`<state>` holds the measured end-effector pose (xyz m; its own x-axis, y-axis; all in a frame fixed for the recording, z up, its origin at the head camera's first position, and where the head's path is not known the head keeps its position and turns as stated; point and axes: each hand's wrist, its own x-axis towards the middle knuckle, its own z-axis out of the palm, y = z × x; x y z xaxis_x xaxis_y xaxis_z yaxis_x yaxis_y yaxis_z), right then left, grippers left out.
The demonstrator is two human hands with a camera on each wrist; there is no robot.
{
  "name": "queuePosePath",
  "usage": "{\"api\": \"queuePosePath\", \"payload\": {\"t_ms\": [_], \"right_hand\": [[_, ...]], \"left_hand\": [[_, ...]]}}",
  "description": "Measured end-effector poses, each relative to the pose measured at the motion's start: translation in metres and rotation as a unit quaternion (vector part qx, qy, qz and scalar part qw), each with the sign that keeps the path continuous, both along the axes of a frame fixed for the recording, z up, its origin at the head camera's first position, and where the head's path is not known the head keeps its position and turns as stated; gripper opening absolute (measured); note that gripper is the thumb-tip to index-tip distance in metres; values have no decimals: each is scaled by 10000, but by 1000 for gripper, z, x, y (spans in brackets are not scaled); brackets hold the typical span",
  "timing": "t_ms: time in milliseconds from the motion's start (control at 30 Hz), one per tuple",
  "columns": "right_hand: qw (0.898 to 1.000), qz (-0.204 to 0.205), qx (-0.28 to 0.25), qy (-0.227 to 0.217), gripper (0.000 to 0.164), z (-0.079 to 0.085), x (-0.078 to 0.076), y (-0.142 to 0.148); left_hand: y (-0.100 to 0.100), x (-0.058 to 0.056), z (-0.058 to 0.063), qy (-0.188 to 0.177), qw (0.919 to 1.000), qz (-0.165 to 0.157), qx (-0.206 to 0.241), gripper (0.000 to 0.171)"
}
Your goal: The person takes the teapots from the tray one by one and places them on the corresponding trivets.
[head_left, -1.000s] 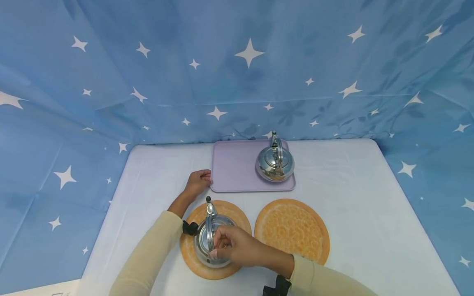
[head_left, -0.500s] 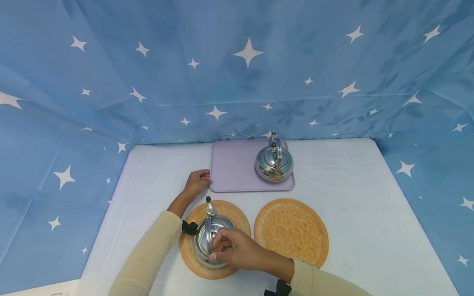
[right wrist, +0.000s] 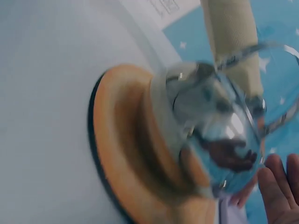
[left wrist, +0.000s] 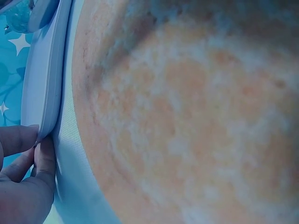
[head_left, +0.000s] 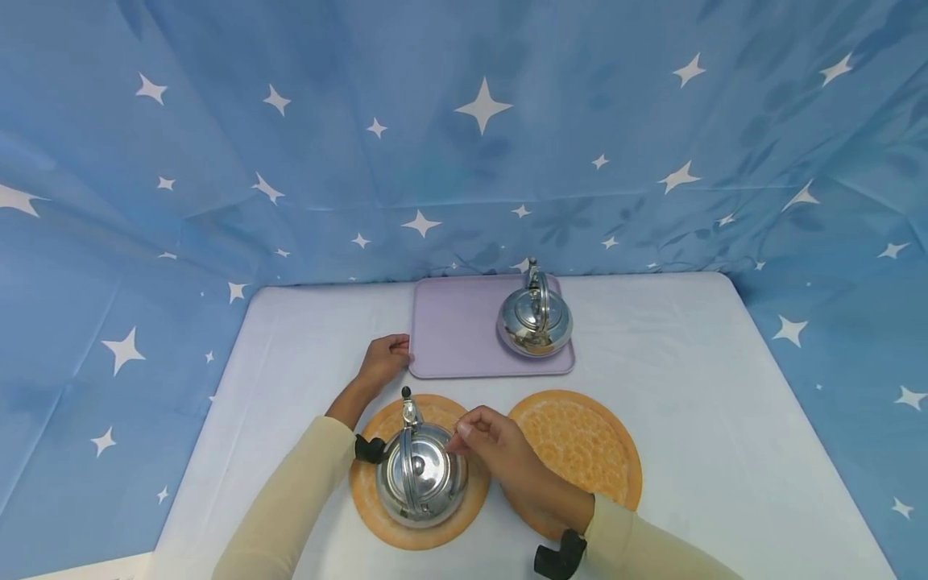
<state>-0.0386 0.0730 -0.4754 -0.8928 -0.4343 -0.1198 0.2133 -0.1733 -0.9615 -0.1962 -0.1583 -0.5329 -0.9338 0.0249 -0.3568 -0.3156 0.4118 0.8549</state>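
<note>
My left hand [head_left: 384, 360] pinches the near left edge of a lilac tray [head_left: 453, 326]. In the left wrist view, the thumb lies over the tray's rim and fingers are beneath it. A shiny metal kettle [head_left: 445, 491] stands upright on the left orange round placemat [head_left: 366, 511], its handle up and its spout pointing away. Just right of this kettle is my right hand [head_left: 500, 451], off the handle and holding nothing. The right wrist view shows its fingers [right wrist: 275, 186] loosely extended beside the kettle's body.
A second metal kettle [head_left: 535, 326] stands at the tray's right end. Another orange round placemat [head_left: 580, 447] lies on the white table [head_left: 696, 387], partly under the right forearm. A blue star-printed cloth [head_left: 464, 161] hangs along the back and sides.
My right hand has let go of the near kettle's handle and moved right and slightly away from me. The kettle stays on its placemat. My left hand keeps its place on the tray.
</note>
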Motion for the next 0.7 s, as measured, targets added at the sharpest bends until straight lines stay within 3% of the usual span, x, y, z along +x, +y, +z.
{"api": "queuePosePath", "payload": {"t_ms": [167,400,700], "right_hand": [[9947,-993,68,-245,35,-12,-14,17],[9795,-1891,616,-314,28,-25,-33,49],[9551,-2775,999,282,37,-26,-53,80]], "left_hand": [[1,1,0,9,10000,10,37,42],[0,0,-1,45,10000,29,41,42],[-1,-1,-2,101,9999,36,76,42]]}}
